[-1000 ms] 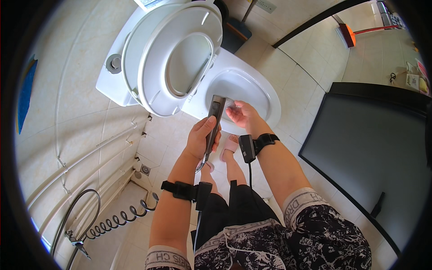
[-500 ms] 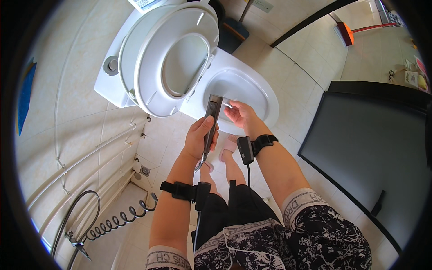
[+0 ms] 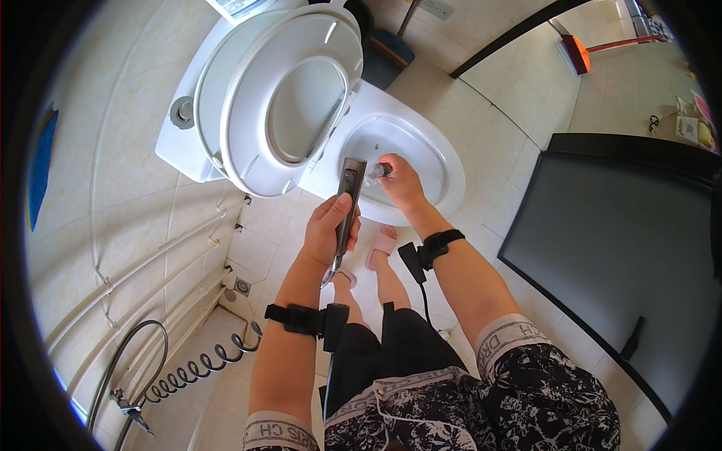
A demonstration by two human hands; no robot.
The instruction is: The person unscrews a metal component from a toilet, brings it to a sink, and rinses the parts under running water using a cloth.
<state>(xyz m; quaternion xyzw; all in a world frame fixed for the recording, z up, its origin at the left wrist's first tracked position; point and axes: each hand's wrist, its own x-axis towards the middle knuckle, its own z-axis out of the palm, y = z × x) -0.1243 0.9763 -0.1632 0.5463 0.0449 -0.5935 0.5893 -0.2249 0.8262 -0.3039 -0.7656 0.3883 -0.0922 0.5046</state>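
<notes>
My left hand (image 3: 329, 229) grips a long dark grey handheld device (image 3: 348, 203), like an electric trimmer, held upright over the front rim of a white toilet bowl (image 3: 436, 161). My right hand (image 3: 398, 180) pinches a small silver piece (image 3: 376, 171) right beside the device's top end, above the bowl. The toilet's seat and lid (image 3: 289, 98) stand raised against the cistern (image 3: 184, 139). Both wrists wear black straps; a small black unit hangs from the right one.
My feet in pink slippers (image 3: 380, 244) stand on beige tiles before the bowl. A coiled hose (image 3: 188, 368) and pipes run along the left wall. A dark panel (image 3: 617, 248) stands at the right, a dark bin (image 3: 387, 56) behind the toilet.
Both hands have moved forward and up over the bowl. The right hand has shifted to the device's top end and now pinches a small silver piece there.
</notes>
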